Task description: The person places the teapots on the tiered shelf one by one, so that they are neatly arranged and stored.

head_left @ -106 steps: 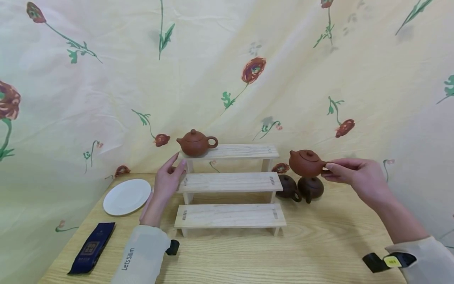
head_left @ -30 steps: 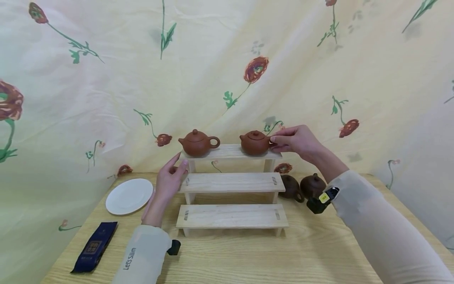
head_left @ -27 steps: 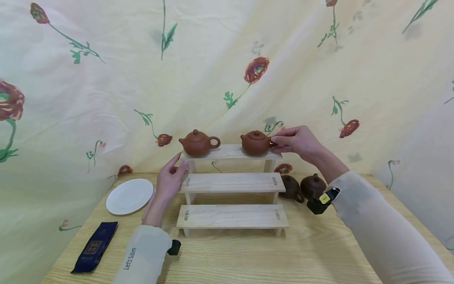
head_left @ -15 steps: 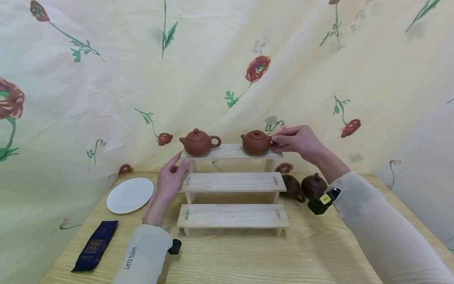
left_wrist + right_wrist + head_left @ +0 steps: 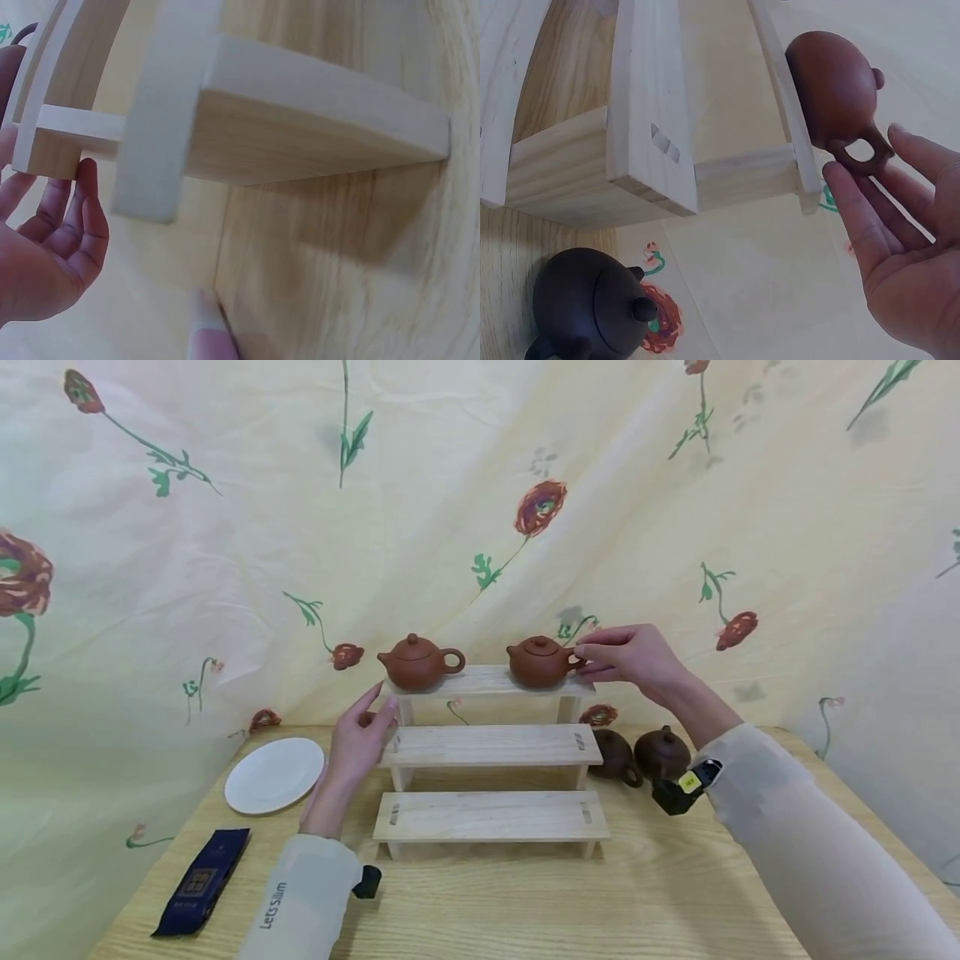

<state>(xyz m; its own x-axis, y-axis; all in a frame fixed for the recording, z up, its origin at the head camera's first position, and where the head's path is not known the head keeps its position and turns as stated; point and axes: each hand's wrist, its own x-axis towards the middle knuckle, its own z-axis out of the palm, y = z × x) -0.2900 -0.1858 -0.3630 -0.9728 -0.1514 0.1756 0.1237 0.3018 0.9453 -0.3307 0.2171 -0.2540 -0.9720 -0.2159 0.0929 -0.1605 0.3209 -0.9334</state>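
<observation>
A three-tier wooden display stand (image 5: 483, 743) stands at the table's middle. On its top shelf sit two reddish-brown clay teapots, the left teapot (image 5: 415, 665) and the right teapot (image 5: 537, 665), both with spouts to the left. My left hand (image 5: 357, 739) grips the left end of the top shelf; in the left wrist view its fingers (image 5: 88, 217) come up against the board's end. My right hand (image 5: 637, 662) is at the right teapot's handle (image 5: 862, 157), with thumb and fingers spread loosely around it and the handle's loop showing between them.
Two dark brown teapots, one (image 5: 613, 758) partly hidden behind the stand and one (image 5: 662, 753) beside it, stand on the table at the right. A white plate (image 5: 274, 777) and a dark blue packet (image 5: 201, 883) lie at the left. A flowered cloth (image 5: 450, 527) hangs behind.
The right hand has carried the right teapot leftward onto the top shelf. In the last half second its fingers have loosened and shifted slightly off the handle. The left hand has stayed put.
</observation>
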